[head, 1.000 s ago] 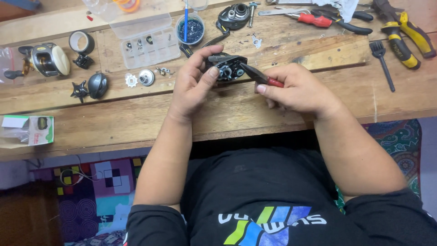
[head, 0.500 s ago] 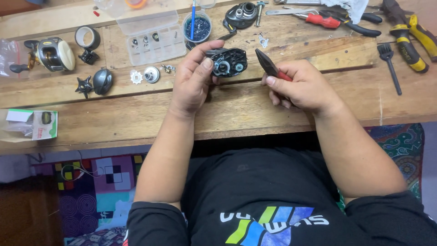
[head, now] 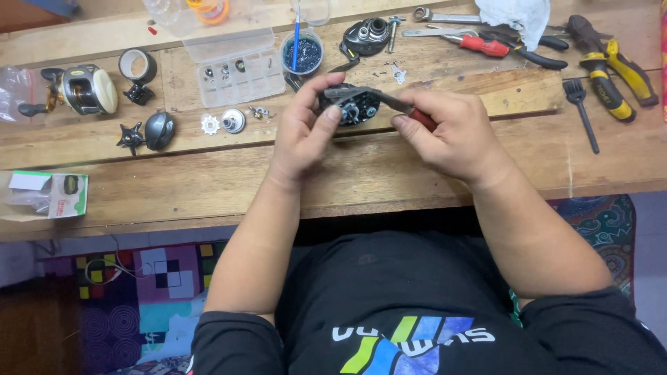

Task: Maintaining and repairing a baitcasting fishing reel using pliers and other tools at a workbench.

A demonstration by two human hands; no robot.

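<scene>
We grip the black reel body (head: 351,105) in our left hand (head: 306,132) above the wooden bench (head: 208,167); right hand (head: 451,132) clamps red-handled pliers (head: 403,107), tips touching reel's top, hands close tog.

A home repair bench for fishing reels, judging by the rough plank workbench (head: 208,173) strewn with reel parts. Beyond its far edge, pliers (head: 511,50), a yellow-handled screwdriver (head: 611,66) and a clear compartment box (head: 233,66) of small parts. Below its near edge, a patterned rug (head: 132,292), hinting at a living space.
</scene>
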